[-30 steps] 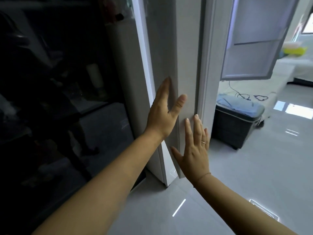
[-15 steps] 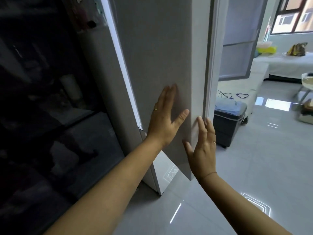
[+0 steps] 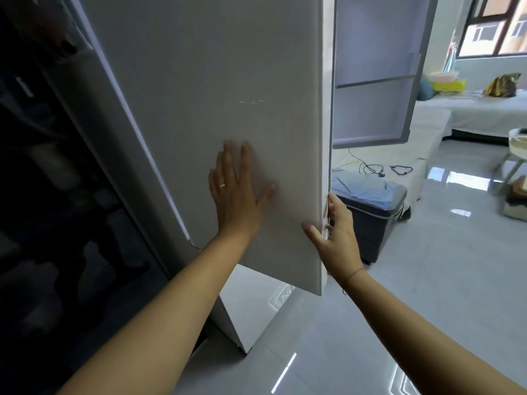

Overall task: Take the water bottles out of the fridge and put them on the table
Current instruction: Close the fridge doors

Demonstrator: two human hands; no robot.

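A tall white fridge door [image 3: 228,81] fills the middle of the view, swung partly out from the cabinet. My left hand [image 3: 236,192] lies flat on its face with fingers spread, holding nothing. My right hand [image 3: 339,235] grips the door's free right edge, thumb on the face and fingers curled behind it. No water bottles are in view, and the door hides the fridge's inside. A table [image 3: 484,109] under a white cloth stands far back on the right.
A dark, glossy panel [image 3: 57,195] runs down the left side. A dark grey bin [image 3: 370,218] with a blue liner stands just behind the door edge. An open glass-panelled door [image 3: 373,81] hangs beyond it. Shiny tiled floor [image 3: 427,295] stretches to the right.
The door has swung so much more of its face shows. My left hand slid further onto the face. My right hand went from lying flat to hooking round the edge.
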